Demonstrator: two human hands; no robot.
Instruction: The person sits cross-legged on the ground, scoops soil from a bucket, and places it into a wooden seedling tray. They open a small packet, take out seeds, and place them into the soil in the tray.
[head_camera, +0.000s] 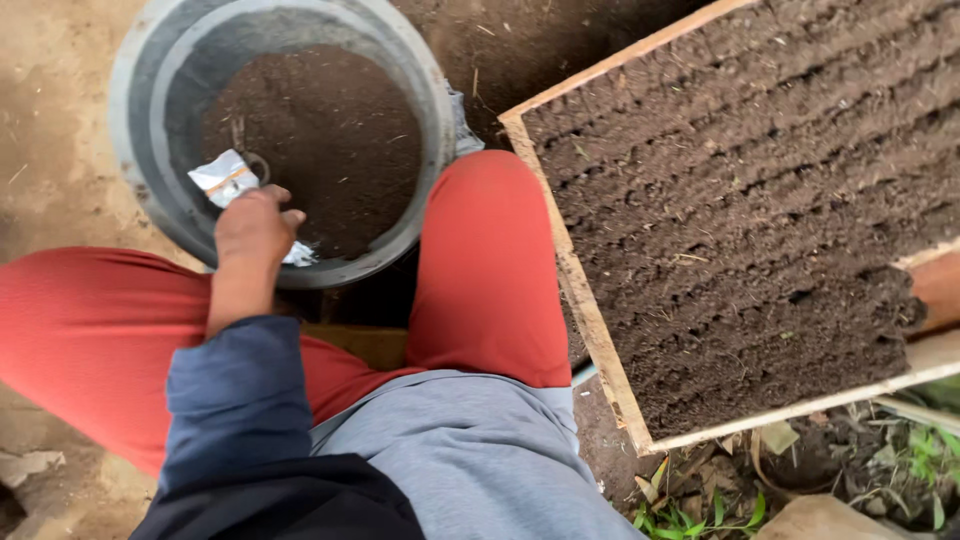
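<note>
Overhead, a person crouches in red trousers (490, 270) on bare dirt. To the right lies a wooden-framed tray (590, 310) of dark soil raked into furrows. Ahead stands a grey bucket (140, 90) partly filled with soil. The left hand (255, 225), over the bucket's near rim, pinches a small silvery packet (225, 178), its long axis running up-left. The right hand is out of view.
</note>
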